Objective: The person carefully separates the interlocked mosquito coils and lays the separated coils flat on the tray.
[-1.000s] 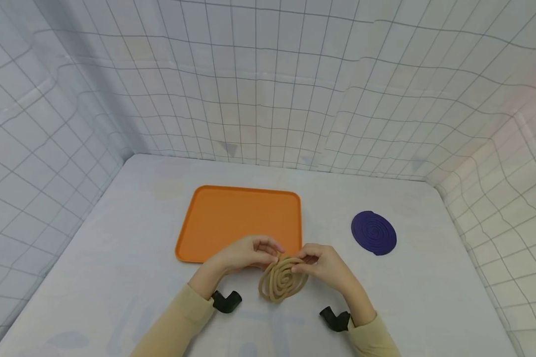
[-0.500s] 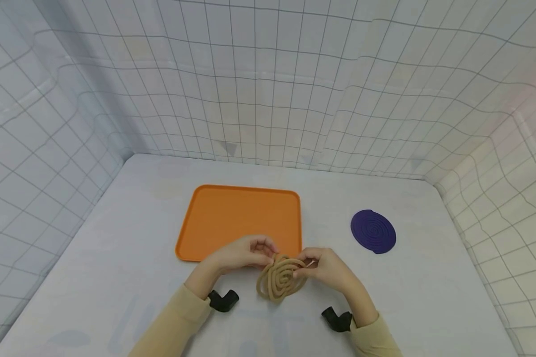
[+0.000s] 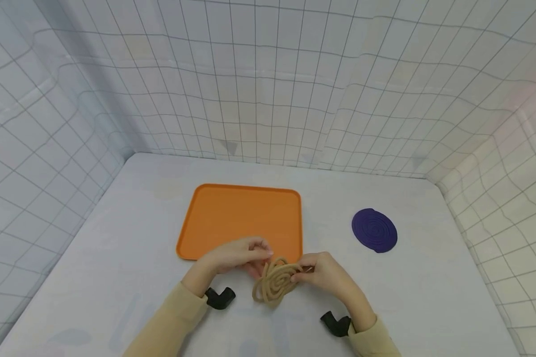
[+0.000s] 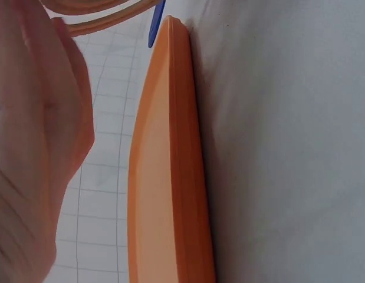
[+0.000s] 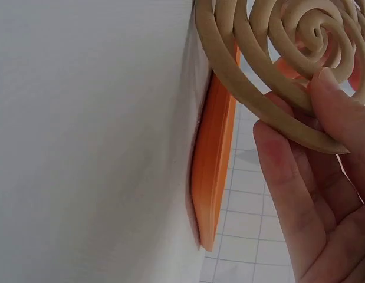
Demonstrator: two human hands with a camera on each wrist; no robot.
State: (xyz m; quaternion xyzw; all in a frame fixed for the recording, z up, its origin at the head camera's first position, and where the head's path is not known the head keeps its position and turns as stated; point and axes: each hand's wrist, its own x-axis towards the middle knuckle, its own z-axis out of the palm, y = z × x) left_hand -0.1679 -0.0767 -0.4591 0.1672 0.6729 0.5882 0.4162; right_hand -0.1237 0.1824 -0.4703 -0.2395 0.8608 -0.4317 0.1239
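Observation:
A tan mosquito coil (image 3: 278,281), seemingly a nested pair with loosened rings, hangs between the two hands at the tray's near right corner. My right hand (image 3: 327,273) pinches its outer ring between thumb and fingers. In the right wrist view the coil (image 5: 247,88) shows a slit at its centre and a tapered end by the thumb (image 5: 332,88). My left hand (image 3: 238,255) is at the coil's upper left, thumb and forefinger close together at its edge and other fingers behind it. In the left wrist view, only part of the coil (image 4: 111,17) shows above the fingers.
An orange tray (image 3: 245,213) lies on the white table (image 3: 116,248) just beyond the hands. To the right lies a flat purple spiral coil (image 3: 374,230). Grid-patterned sheets (image 3: 268,89) enclose the back and sides. Black wrist mounts (image 3: 220,298) sit at both wrists.
My left hand has shifted slightly left, with more fingers behind the coil. The coil's rings have tilted and spread. My right hand has moved a little nearer the body, still pinching the ring.

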